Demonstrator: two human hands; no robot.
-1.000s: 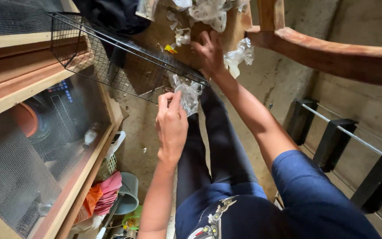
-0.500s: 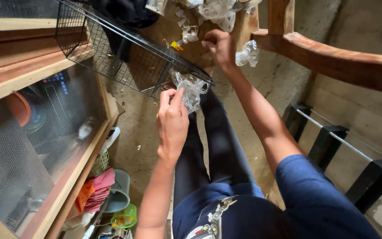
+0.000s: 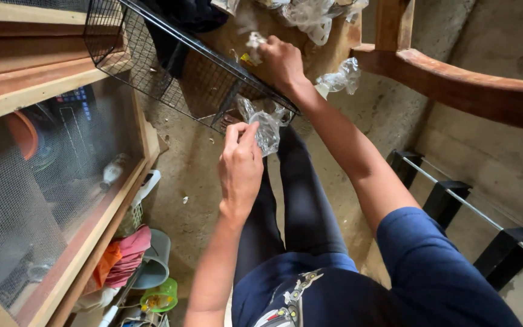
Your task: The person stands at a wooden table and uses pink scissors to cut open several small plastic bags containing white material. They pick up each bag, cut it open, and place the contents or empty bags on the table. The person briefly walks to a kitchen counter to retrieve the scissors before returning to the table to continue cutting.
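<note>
Blue short-sleeved shirt (image 3: 431, 266), printed graphic at the front hem. Dark slim trousers (image 3: 301, 200). Bare forearms, bare hands (image 3: 240, 166), no rings or watch.

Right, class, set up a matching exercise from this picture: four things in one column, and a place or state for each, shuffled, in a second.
Things:
1. left hand
2. right hand
3. wire basket
4. green cup

Places or states:
A. on the floor, bottom of the picture
B. pinching a clear plastic bag
C. resting on the wooden board among plastic scraps
D. black, tilted beside the wooden cabinet

Pairs: 1-B, 2-C, 3-D, 4-A
</note>
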